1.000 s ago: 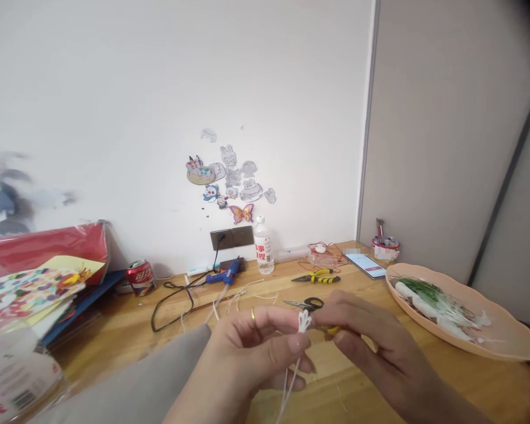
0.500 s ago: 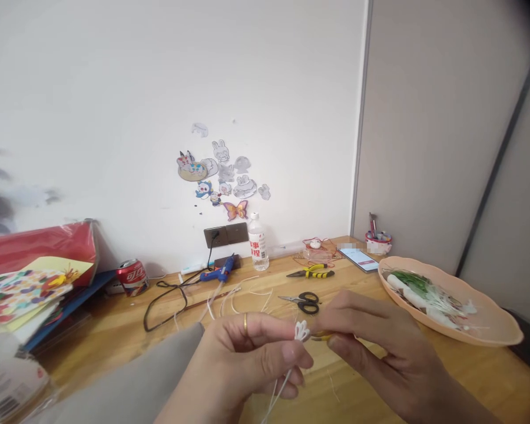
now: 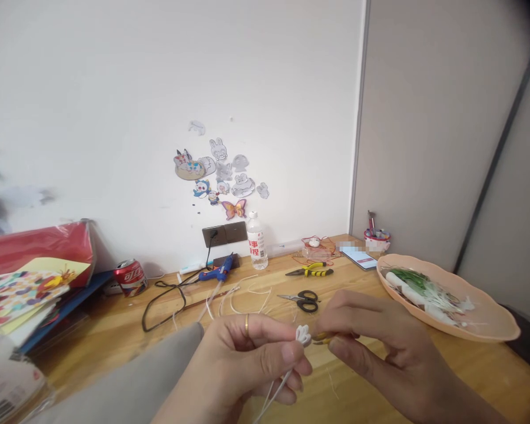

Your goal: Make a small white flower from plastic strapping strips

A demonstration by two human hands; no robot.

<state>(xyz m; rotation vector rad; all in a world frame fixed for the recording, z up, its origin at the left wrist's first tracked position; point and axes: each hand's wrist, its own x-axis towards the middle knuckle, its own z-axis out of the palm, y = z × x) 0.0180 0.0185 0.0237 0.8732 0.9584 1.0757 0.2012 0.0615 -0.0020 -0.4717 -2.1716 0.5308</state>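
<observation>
Between the thumb and forefinger of my left hand (image 3: 265, 356) is a small bunch of white cord loops (image 3: 303, 335), with its thin strands hanging down below the fingers. My right hand (image 3: 375, 341) is close by on the right, its thumb and fingers pinched near the loops. A small yellow and dark thing (image 3: 321, 339) shows at its fingertips; I cannot make out what it is. Behind the hands, black-handled scissors (image 3: 307, 301) lie on the wooden table (image 3: 353, 394). Yellow and black pliers (image 3: 311, 271) rest further back.
A blue glue gun (image 3: 218, 270), a black cable and loose white cords lie left of the scissors. A water bottle (image 3: 257, 244) stands by the wall. On the right are a phone (image 3: 357, 257) and a peach tray (image 3: 490, 318); a red can (image 3: 130, 277) and papers are left.
The white loops have tilted slightly and spread a little in my left hand. My right hand stays almost in place; the whole view has shifted slightly.
</observation>
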